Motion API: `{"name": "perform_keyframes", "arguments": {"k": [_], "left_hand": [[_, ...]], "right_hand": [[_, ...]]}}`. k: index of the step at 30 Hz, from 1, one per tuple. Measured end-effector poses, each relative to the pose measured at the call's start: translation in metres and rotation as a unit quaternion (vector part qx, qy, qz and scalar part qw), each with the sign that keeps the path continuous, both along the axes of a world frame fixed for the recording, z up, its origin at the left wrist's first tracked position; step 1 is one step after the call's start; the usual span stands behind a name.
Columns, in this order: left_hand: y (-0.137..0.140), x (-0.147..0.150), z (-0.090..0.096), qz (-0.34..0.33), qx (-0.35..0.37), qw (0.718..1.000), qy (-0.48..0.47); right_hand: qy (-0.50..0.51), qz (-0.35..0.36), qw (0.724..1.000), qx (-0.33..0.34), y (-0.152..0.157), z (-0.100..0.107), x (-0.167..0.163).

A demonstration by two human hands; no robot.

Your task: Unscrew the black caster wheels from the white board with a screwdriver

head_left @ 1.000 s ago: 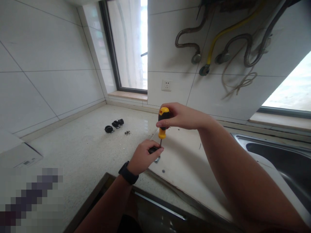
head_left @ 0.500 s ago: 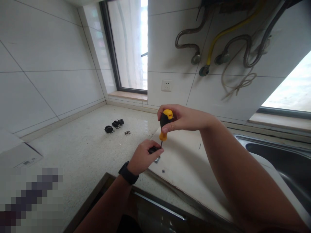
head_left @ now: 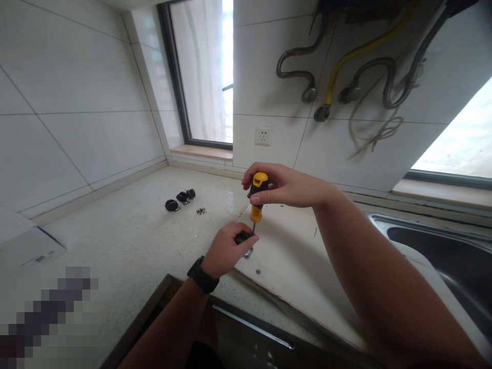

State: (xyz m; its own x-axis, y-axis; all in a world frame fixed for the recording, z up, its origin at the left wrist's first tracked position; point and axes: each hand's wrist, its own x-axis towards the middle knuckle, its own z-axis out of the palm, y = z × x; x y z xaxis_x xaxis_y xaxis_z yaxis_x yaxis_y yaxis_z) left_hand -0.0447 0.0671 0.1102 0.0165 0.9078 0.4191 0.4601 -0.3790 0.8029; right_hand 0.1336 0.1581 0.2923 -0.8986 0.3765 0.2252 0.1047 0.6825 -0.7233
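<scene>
My right hand [head_left: 274, 184] is closed around the handle of a yellow and black screwdriver [head_left: 257, 211], which stands nearly upright. Its shaft runs down to my left thumb, and the tip is hidden there. My left hand [head_left: 233, 245] grips a black caster wheel [head_left: 242, 238] with a metal plate, at the near left corner of a white board [head_left: 292, 266]. A screw under the driver cannot be made out. On the countertop to the left lie several more black casters [head_left: 171, 205] and a small heap of screws [head_left: 201, 210].
A steel sink [head_left: 434, 266] is set into the counter at the right, beside the board. At the far left stands a white box [head_left: 31, 243]. Hoses [head_left: 334, 77] and a socket [head_left: 263, 136] are on the back wall. Below the counter's front edge is a dark cabinet [head_left: 249, 328].
The screwdriver's handle has turned and tipped slightly left, and the fingers of my right hand have shifted around it. My left hand holds its place on the caster.
</scene>
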Motion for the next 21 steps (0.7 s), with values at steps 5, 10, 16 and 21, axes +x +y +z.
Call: {"name": "perform_keyframes", "arguments": {"k": [5, 10, 16, 21], "left_hand": [[0.0, 0.0, -0.001, -0.003, 0.001, 1.0, 0.005], [-0.001, 0.0, 0.0, 0.001, -0.011, 1.0, -0.003], [-0.002, 0.0, 0.0, 0.004, -0.007, 1.0, 0.001], [-0.001, 0.0, -0.001, 0.009, -0.006, 1.0, 0.008]], "right_hand": [[-0.031, -0.097, 0.994, 0.03, 0.003, -0.002, -0.002], [0.014, 0.038, 0.998, -0.058, -0.001, 0.002, 0.005], [0.011, 0.091, 0.995, -0.04, -0.004, -0.002, 0.0], [0.006, 0.006, 0.996, 0.094, 0.001, -0.003, -0.006]]}}
